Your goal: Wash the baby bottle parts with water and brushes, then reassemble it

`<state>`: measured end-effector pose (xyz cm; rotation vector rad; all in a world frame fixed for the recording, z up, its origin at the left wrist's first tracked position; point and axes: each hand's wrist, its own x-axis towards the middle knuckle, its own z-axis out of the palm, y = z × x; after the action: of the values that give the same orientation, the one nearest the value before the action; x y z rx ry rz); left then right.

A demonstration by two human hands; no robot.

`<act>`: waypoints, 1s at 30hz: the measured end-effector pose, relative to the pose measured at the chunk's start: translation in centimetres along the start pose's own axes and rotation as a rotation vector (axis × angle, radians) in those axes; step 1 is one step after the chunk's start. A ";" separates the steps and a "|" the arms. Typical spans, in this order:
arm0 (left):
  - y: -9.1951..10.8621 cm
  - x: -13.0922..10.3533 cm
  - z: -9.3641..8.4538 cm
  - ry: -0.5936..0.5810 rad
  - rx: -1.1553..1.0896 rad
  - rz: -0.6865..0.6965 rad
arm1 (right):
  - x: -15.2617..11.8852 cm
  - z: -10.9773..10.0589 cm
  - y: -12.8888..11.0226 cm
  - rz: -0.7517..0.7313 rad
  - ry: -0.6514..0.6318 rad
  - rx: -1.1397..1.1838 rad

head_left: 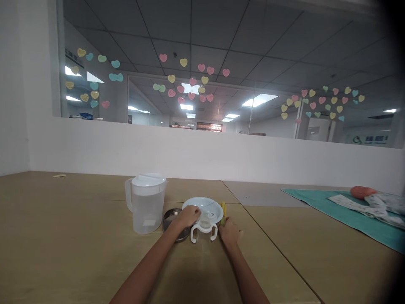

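Observation:
My left hand is closed over the left part of a white plate; what its fingers pinch, if anything, is too small to make out. A thin pale line runs from near those fingers across the plate. Just in front of the plate stands a small clear cup in a white two-handled holder, between my hands. To the right of it, my right hand is closed at the lower end of a slim yellow object, whose kind I cannot tell. Partly behind my left wrist sits a round metal bowl.
A lidded clear pitcher with liquid inside stands left of the bowl. On the right, a teal cloth carries a patterned white fabric and an orange-red object. A white wall with windows closes off the table's back.

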<state>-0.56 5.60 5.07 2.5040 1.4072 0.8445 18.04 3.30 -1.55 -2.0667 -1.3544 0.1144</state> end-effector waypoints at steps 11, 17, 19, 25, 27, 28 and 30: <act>-0.2 -0.1 0.0 -0.141 0.109 -0.057 | 0.8 0.5 0.3 0.024 -0.065 0.198; 0.0 -1.3 -0.5 -0.013 0.082 -0.047 | 0.7 0.2 0.1 0.067 -0.018 0.282; 0.0 -2.0 -0.4 0.104 0.053 -0.043 | 0.8 0.2 0.1 0.074 0.007 0.323; -0.8 -3.5 1.1 0.437 -0.162 -0.069 | 1.0 0.5 0.3 0.090 0.092 0.371; -1.3 -3.9 1.3 0.518 -0.172 -0.048 | 1.3 0.7 0.6 0.091 0.126 0.376; -1.5 -4.1 1.3 0.551 -0.167 -0.035 | 1.4 0.8 0.7 0.088 0.142 0.379; -2.0 -4.4 1.1 0.603 -0.175 -0.031 | 1.7 0.9 1.0 0.056 0.164 0.379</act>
<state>-3.20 3.20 1.58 2.1776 1.4269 1.7325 19.20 4.89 -2.38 -1.7534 -1.0818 0.2041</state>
